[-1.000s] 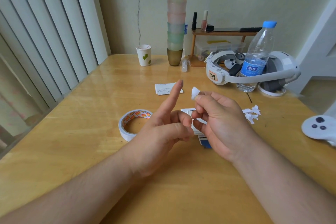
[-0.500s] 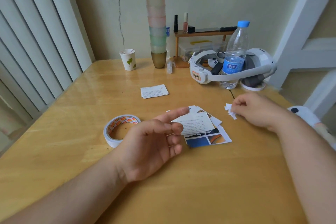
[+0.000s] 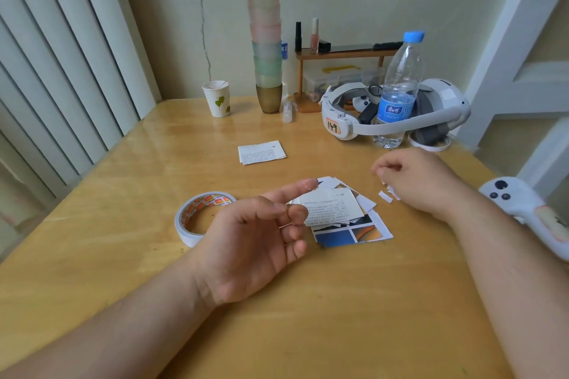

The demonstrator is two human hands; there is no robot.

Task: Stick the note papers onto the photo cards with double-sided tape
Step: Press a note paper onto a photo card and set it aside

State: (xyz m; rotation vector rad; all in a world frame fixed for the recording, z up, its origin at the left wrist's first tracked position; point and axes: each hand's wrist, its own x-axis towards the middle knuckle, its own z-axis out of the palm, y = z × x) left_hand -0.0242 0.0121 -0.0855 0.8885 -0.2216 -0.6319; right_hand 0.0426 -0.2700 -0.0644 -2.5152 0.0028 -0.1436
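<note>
On the wooden table, a white note paper with printed text lies on a small pile of photo cards. A second note paper lies farther back. The roll of double-sided tape lies flat to the left of the pile. My left hand hovers open between the roll and the pile, its index finger stretched out over the pile's corner, the fingertip glossy. My right hand rests to the right of the pile with loosely curled fingers over white backing scraps; nothing shows between its fingers.
A VR headset and a water bottle stand at the back right, a white controller at the right edge. A paper cup, a tall stack of cups and a small wooden shelf line the back wall.
My hands came apart. The right hand carried a white scrap off to the right and lowered onto the scrap pile. The left hand dropped lower and stayed by the cards.
</note>
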